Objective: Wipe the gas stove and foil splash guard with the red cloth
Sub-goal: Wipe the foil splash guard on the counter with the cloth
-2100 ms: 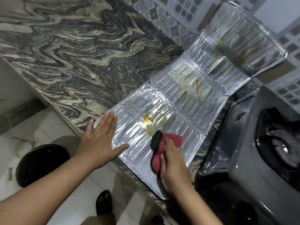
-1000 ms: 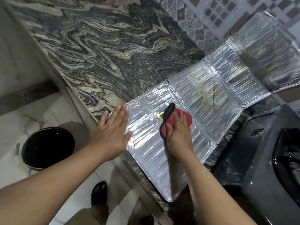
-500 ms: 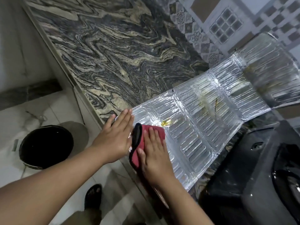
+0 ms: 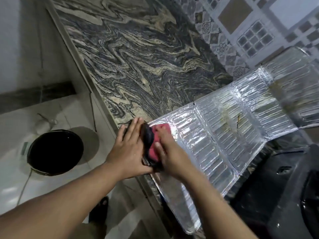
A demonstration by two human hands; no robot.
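The foil splash guard [image 4: 224,135] lies unfolded flat on the marble counter, with brownish stains on its middle and far panels. My right hand [image 4: 170,152] presses the red cloth [image 4: 153,145], which has a dark edge, onto the guard's near-left corner. My left hand [image 4: 128,149] lies flat with fingers together on the same corner at the counter edge, touching the cloth. The black gas stove [image 4: 284,195] shows at the lower right, beside the guard.
The marble counter [image 4: 138,57] stretches away to a patterned tile wall [image 4: 250,23]. A black bucket [image 4: 55,151] stands on the pale floor at the left, below the counter edge. A sandalled foot [image 4: 100,211] shows below.
My right hand has dragged the cloth across the near panel from the yellow stain to the left corner, up against my left hand. The yellow stain no longer shows. The view shifted left.
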